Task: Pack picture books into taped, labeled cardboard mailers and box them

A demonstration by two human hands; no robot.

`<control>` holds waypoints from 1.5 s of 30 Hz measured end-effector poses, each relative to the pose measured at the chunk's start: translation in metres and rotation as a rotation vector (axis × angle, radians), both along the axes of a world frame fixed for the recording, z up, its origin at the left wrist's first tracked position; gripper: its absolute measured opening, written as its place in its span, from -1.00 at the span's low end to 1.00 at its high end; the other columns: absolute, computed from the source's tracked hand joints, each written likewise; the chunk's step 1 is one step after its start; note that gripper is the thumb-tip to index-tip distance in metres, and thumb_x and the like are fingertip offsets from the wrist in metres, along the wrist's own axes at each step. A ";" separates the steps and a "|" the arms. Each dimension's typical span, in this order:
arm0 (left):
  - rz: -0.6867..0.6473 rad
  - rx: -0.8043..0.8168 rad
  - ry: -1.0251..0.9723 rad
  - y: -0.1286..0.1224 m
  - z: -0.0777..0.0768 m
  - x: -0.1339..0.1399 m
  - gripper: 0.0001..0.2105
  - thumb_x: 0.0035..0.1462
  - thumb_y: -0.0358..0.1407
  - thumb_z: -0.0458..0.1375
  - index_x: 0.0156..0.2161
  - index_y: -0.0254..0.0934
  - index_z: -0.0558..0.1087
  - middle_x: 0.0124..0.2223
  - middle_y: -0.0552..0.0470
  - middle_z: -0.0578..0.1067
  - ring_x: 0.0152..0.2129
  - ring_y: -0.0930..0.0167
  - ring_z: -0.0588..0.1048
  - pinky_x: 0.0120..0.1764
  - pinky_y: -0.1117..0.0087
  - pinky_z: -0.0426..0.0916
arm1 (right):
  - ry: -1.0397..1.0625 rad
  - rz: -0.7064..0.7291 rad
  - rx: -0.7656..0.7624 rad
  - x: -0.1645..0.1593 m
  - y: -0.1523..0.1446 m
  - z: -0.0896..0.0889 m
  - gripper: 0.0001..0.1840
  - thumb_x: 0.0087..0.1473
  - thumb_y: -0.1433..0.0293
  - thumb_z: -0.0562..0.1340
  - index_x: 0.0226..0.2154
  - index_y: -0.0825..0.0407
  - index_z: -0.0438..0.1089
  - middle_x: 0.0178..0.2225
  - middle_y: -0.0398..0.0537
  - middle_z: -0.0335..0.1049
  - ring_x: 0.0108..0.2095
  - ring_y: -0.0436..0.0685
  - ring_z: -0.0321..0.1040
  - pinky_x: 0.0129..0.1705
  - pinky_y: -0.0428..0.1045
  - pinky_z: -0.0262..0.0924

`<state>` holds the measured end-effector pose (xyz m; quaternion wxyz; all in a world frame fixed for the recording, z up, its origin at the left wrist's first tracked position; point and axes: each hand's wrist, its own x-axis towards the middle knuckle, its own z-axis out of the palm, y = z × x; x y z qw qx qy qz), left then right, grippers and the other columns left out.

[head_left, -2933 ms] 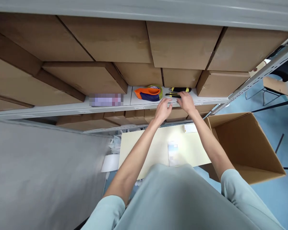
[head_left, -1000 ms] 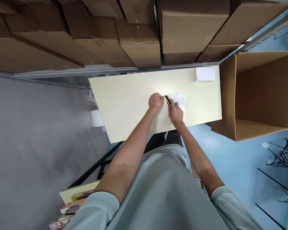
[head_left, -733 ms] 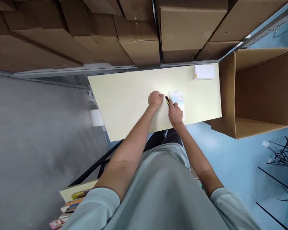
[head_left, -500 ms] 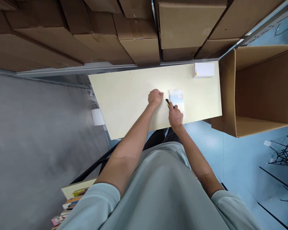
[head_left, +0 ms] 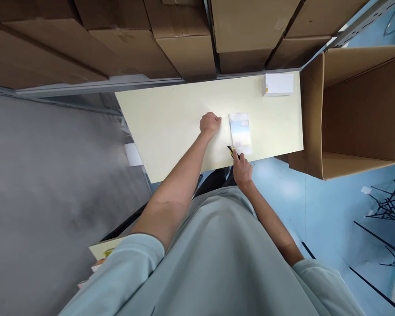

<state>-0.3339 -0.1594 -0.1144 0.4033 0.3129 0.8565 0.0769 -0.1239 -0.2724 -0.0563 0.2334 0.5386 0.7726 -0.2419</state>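
My right hand (head_left: 242,170) is closed around a black and yellow utility knife (head_left: 231,150), over the table's near edge. The knife's tip points up and to the left, just left of the near end of a flat white and pale-blue packet (head_left: 240,131). That packet lies on the cream table top (head_left: 164,131), its print too blurred to read. Left of the packet, and apart from it, my left hand (head_left: 210,123) is closed over the table, fingers curled in; whatever they may hold is hidden.
A small white box (head_left: 278,84) sits at the table's back right. Against the right end stands a large open cardboard box (head_left: 311,114). Stacked cartons (head_left: 187,55) line the shelf behind. Thin black rods (head_left: 390,204) are on the blue floor at right.
My right hand with the utility knife has drawn back toward me, off the packet to the table's near edge. My left hand stays closed in about the same place. The whole view has shifted slightly.
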 end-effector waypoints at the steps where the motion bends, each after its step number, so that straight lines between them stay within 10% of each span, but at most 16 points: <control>1: 0.001 0.001 0.002 0.000 -0.001 0.000 -0.81 0.42 -0.23 0.15 -0.09 -0.23 0.61 0.00 -0.13 0.67 -0.01 0.21 0.60 0.11 0.25 0.45 | -0.003 0.001 -0.015 0.004 -0.004 0.003 -0.19 0.38 0.61 0.01 0.57 -0.17 0.11 0.16 0.26 0.45 -0.02 0.32 0.59 -0.12 0.15 0.58; 15: 0.038 0.008 0.010 0.001 -0.014 0.002 -0.82 0.42 -0.23 0.17 -0.07 -0.23 0.60 -0.02 -0.12 0.66 -0.01 0.20 0.58 0.13 0.23 0.42 | -0.128 0.162 -0.179 0.041 -0.026 0.030 -0.20 0.42 0.61 0.10 0.58 -0.16 0.04 0.22 0.23 0.38 0.06 0.21 0.53 -0.09 0.00 0.49; 23: 0.038 0.001 0.012 0.003 0.006 0.009 -0.80 0.40 -0.22 0.17 -0.16 -0.23 0.63 -0.01 -0.15 0.70 -0.03 0.18 0.62 0.08 0.25 0.44 | -0.038 0.174 -0.093 0.062 0.029 0.060 -0.32 0.53 0.46 0.05 0.58 -0.17 0.04 0.18 0.17 0.42 0.00 0.21 0.58 -0.12 -0.02 0.45; 34: 0.187 0.519 0.023 0.047 0.147 0.033 -0.79 0.39 -0.20 0.18 -0.28 -0.18 0.58 -0.15 -0.05 0.71 -0.20 0.28 0.64 -0.04 0.32 0.46 | 0.397 0.141 0.307 0.041 0.236 0.139 -0.45 0.52 0.28 0.03 0.45 0.06 0.20 0.18 0.28 0.50 -0.07 0.36 0.58 -0.21 0.08 0.44; 45: 0.078 1.031 0.203 0.131 0.289 0.030 -0.83 0.43 -0.27 0.16 -0.19 -0.21 0.58 -0.16 -0.03 0.63 -0.21 0.34 0.60 -0.07 0.35 0.49 | 0.664 0.560 0.658 -0.090 0.449 0.249 -0.46 0.52 0.22 0.09 0.38 0.12 0.35 0.25 0.38 0.37 0.16 0.47 0.38 0.21 0.30 0.24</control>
